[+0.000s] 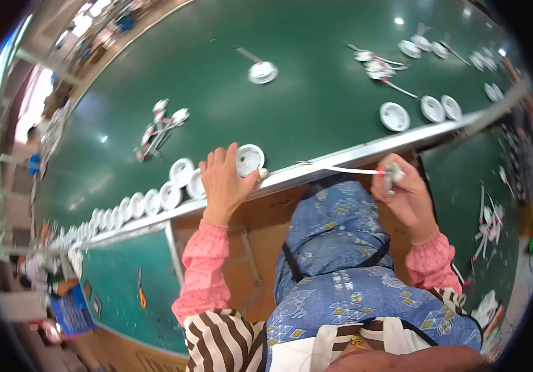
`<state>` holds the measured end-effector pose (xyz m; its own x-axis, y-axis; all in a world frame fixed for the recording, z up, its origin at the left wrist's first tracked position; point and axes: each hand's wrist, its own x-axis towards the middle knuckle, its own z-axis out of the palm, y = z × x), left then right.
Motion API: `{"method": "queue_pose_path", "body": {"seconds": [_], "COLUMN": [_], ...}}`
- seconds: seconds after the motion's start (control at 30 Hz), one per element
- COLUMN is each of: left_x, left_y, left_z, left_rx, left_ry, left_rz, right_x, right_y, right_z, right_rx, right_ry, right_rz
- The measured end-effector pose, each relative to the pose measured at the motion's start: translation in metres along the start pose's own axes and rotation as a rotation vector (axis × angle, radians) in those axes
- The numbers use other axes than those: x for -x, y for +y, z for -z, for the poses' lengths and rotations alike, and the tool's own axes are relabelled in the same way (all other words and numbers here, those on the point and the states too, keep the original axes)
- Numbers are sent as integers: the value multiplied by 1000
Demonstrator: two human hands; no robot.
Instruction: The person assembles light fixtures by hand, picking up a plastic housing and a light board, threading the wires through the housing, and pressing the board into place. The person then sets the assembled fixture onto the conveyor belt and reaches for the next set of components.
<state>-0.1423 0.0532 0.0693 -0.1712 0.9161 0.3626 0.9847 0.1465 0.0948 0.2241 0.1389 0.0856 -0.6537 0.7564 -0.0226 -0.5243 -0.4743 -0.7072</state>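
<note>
My left hand (224, 185) rests at the green table's metal edge, with its fingers spread beside a round white cup-shaped part (250, 160). Its thumb lies by a small white piece (263, 174) at the rim of that part. Over the front edge, my right hand (406, 193) pinches a small white connector (393, 176) with a red band. From the connector a white cable (350, 170) stretches left to thin coloured wire ends above the table edge.
A long row of white round parts (137, 205) lines the edge at left. Wired connectors (162, 127) lie behind it. A single white part (262, 72) sits farther back; more cups (395, 116) are at right. Orange-handled scissors (142, 297) lie lower left.
</note>
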Motion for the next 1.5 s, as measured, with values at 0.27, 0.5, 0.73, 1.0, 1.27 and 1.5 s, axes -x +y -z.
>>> {"method": "queue_pose_path", "body": {"seconds": [0.27, 0.5, 0.73, 1.0, 1.27, 1.5], "left_x": [1, -44, -42, -31, -25, -22], "left_y": [48, 27, 54, 54, 54, 59], "left_z": [-20, -41, -40, -9, 3, 5], "left_rx": [369, 545, 609, 730, 719, 699], "left_ry": [-114, -179, -180, -256, -278, -253], "left_rz": [73, -64, -8, -60, -104, -164], "right_x": [-10, -30, -43, -45, -40, -41], "right_y": [1, 2, 9, 6, -5, 0], "right_z": [-4, -13, -36, -43, -57, -62], "right_rx": [64, 248, 496, 1034, 1247, 1278], "right_ry": [175, 211, 167, -34, -146, -186], "right_rz": [19, 62, 65, 321, 422, 547]}}
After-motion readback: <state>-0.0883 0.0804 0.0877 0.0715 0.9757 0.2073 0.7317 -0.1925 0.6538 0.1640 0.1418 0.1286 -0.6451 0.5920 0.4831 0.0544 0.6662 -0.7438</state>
